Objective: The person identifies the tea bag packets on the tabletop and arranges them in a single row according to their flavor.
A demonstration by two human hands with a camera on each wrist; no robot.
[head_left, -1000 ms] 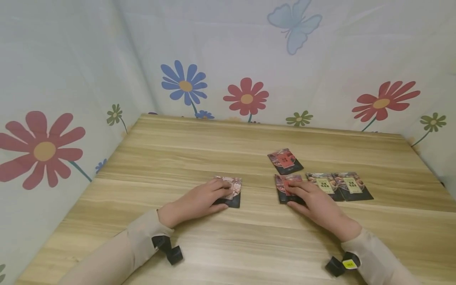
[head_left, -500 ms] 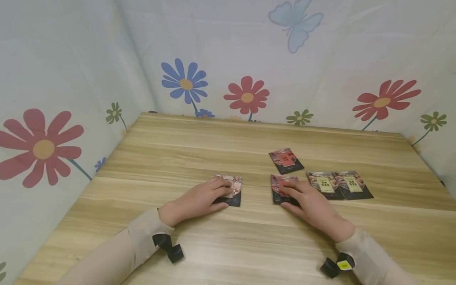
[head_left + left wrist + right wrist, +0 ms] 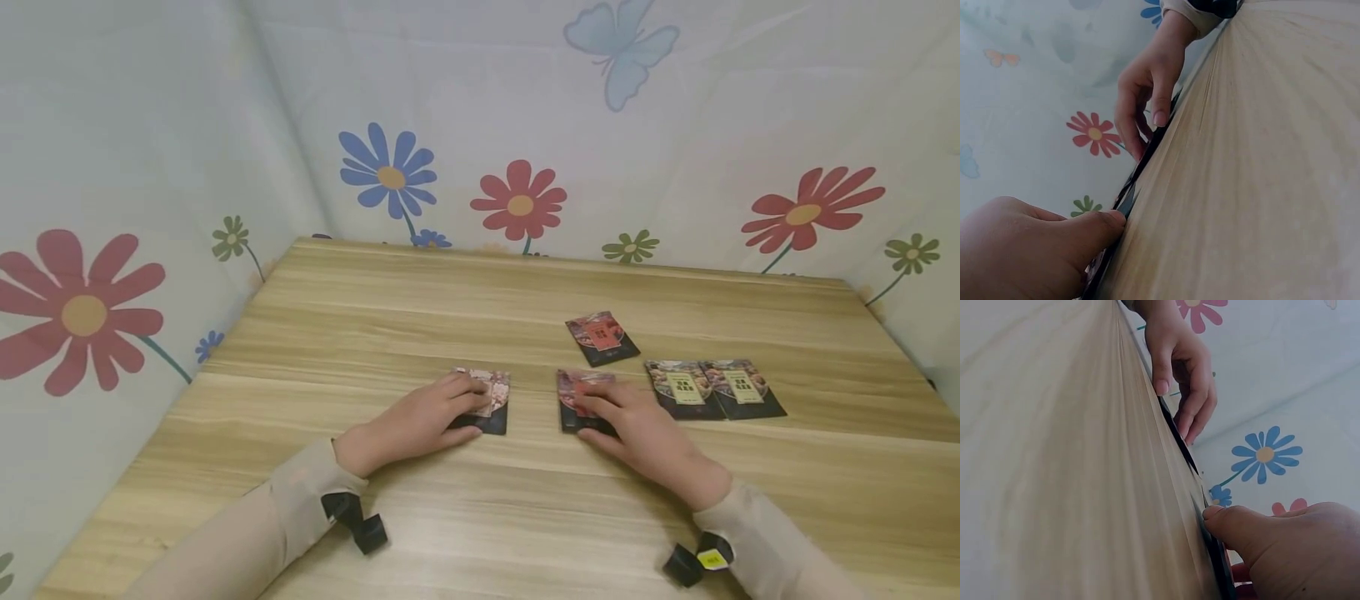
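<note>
Head view, right hand [image 3: 648, 429], fingers [image 3: 598, 406] loosely bent, touching nearer red-labelled packet [image 3: 570, 404]

Between the left hand [image 3: 416, 421] and the right hand [image 3: 656, 429], the tabletop [image 3: 480, 492] looks like smooth wood grain, mostly matt with a soft sheen nearer the wrists. The packet under the left hand [image 3: 495, 417], the packet under the right hand [image 3: 567, 412], the packet just beyond it [image 3: 602, 338] and the two packets to its right [image 3: 744, 390] have thin, smooth printed faces, coated paper or plastic film, which cannot be told. Matt cloth forms the sleeves [image 3: 300, 492], apparently smooth black plastic the wrist blocks [image 3: 369, 533], and softly creased fabric the backdrop [image 3: 450, 83] beyond.
</note>
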